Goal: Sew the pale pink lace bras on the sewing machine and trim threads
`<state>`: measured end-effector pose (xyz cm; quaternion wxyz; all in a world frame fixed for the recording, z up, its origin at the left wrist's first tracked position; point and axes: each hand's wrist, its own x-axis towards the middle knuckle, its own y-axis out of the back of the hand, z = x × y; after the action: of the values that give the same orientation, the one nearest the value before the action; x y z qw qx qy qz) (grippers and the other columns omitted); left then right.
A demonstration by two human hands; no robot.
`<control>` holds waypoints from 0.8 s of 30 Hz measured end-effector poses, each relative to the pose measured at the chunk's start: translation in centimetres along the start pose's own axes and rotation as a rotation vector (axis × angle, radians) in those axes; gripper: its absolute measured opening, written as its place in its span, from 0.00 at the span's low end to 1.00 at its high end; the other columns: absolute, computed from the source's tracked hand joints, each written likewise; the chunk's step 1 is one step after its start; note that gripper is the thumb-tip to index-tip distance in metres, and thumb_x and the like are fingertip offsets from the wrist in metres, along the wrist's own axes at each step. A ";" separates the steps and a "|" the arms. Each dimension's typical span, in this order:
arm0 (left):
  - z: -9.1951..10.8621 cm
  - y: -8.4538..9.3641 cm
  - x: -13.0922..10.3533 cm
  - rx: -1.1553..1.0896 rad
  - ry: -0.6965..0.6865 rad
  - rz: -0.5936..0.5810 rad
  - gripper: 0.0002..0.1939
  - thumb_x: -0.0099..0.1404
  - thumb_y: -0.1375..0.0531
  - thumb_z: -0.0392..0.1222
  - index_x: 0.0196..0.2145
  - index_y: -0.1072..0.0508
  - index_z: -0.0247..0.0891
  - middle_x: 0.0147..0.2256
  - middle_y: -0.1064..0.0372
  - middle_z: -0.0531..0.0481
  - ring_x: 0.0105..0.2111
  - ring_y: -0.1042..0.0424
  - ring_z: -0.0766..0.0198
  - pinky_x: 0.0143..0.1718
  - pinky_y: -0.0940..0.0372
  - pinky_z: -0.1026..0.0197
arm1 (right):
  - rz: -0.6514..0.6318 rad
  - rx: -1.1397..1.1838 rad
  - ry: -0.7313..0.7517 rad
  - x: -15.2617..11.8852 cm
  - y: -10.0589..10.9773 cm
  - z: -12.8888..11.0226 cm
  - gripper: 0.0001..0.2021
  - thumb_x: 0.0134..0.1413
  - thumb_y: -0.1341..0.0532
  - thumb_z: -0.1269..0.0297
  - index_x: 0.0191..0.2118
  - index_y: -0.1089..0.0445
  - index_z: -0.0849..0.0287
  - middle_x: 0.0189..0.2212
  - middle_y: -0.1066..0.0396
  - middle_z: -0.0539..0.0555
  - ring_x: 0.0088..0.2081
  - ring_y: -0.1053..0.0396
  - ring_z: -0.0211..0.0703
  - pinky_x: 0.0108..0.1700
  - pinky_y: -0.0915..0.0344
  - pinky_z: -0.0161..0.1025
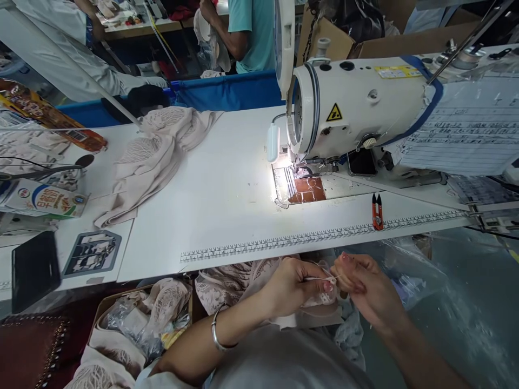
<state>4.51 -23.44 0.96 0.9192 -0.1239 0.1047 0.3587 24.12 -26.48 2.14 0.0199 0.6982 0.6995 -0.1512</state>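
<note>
the left hand (292,286) is pinching the pale pink lace fabric (324,298) between thumb and fingers, and the right hand (371,289) is meeting it at three o'clock, its fingers curling together by a thin pale strand; exactly what they are gripping cannot be told. the lace fabric is lying below the near edge of the white table (227,183), in front of the person's body, and a silver bangle (214,330) is circling the left wrist. at twelve o'clock from the hands a printed ruler strip (284,241) is running along the table edge, with red-handled snips (377,213) resting on it at one o'clock. farther out toward twelve, the white sewing machine (357,108) is shining its light on the needle area, and a handwritten sheet (466,124) is hanging over it between one and two. toward nine, a cardboard box (101,310) is holding more lace and plastic, while a photo card (93,253) and a black device (35,270) are lying on the table. at ten, a crumpled pink garment (162,156) is spreading, with a drink carton (42,199) and an orange-brown bottle (48,116) sitting beyond it. at eleven, a person in a teal shirt (251,43) is handling cloth.
</note>
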 end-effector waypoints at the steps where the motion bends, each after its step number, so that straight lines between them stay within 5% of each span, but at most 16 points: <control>1: -0.2 0.2 -0.2 0.017 -0.002 0.003 0.16 0.65 0.38 0.48 0.28 0.22 0.32 0.27 0.29 0.49 0.27 0.35 0.67 0.29 0.41 0.67 | 0.101 -0.002 0.089 0.3 0.9 -0.5 0.31 0.61 0.39 0.46 0.17 0.55 0.54 0.13 0.60 0.42 0.16 0.62 0.32 0.18 0.60 0.37; 4: -0.6 0.8 -0.6 0.110 0.010 0.025 0.17 0.67 0.40 0.48 0.28 0.23 0.32 0.26 0.29 0.49 0.25 0.36 0.68 0.27 0.43 0.67 | 0.284 -0.107 0.295 0.8 3.1 -1.3 0.28 0.66 0.43 0.50 0.18 0.53 0.54 0.13 0.59 0.43 0.16 0.60 0.32 0.19 0.57 0.37; 7: -0.6 0.7 -0.6 0.211 -0.002 0.079 0.17 0.69 0.41 0.48 0.28 0.23 0.33 0.26 0.30 0.49 0.25 0.37 0.68 0.27 0.44 0.67 | -0.020 -0.426 0.202 0.5 2.8 -0.9 0.23 0.63 0.44 0.40 0.28 0.34 0.54 0.19 0.45 0.46 0.20 0.48 0.36 0.20 0.47 0.36; 10: -0.4 0.4 -0.6 0.247 -0.026 0.105 0.17 0.69 0.41 0.48 0.29 0.24 0.33 0.26 0.31 0.50 0.25 0.39 0.68 0.28 0.45 0.67 | -0.259 -0.651 0.189 0.1 1.1 0.2 0.21 0.65 0.46 0.42 0.40 0.28 0.55 0.30 0.36 0.51 0.25 0.41 0.37 0.26 0.40 0.37; 13: -0.1 0.5 -0.7 0.255 -0.028 0.092 0.16 0.69 0.41 0.47 0.29 0.24 0.33 0.26 0.31 0.51 0.26 0.38 0.68 0.28 0.44 0.67 | -0.281 -0.687 0.242 0.3 0.4 0.9 0.18 0.69 0.46 0.51 0.31 0.30 0.55 0.30 0.37 0.52 0.28 0.37 0.39 0.29 0.37 0.37; 17: -0.2 0.8 -0.8 0.277 -0.038 0.084 0.17 0.71 0.44 0.45 0.30 0.24 0.33 0.27 0.31 0.50 0.26 0.38 0.67 0.29 0.45 0.67 | -0.204 -0.563 0.355 0.6 0.7 1.1 0.21 0.70 0.48 0.51 0.27 0.36 0.55 0.31 0.38 0.52 0.33 0.35 0.43 0.35 0.35 0.40; 21: -0.6 0.8 -0.6 0.220 -0.068 0.038 0.16 0.71 0.45 0.43 0.32 0.22 0.32 0.28 0.29 0.49 0.27 0.35 0.66 0.31 0.41 0.66 | -0.410 -0.343 0.321 -0.1 0.2 1.3 0.23 0.72 0.56 0.47 0.26 0.45 0.53 0.27 0.36 0.51 0.27 0.38 0.41 0.32 0.35 0.40; 24: -0.8 0.8 -0.6 0.125 -0.096 0.039 0.14 0.71 0.43 0.41 0.31 0.23 0.33 0.28 0.28 0.50 0.29 0.32 0.66 0.33 0.39 0.67 | -0.336 -0.657 0.470 0.1 0.2 2.0 0.22 0.74 0.57 0.54 0.26 0.45 0.53 0.21 0.40 0.48 0.23 0.42 0.39 0.28 0.41 0.38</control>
<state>3.39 -23.50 0.21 0.9219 -0.0470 0.0848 0.3751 23.97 -26.87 0.20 0.0564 0.5468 0.7997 0.2414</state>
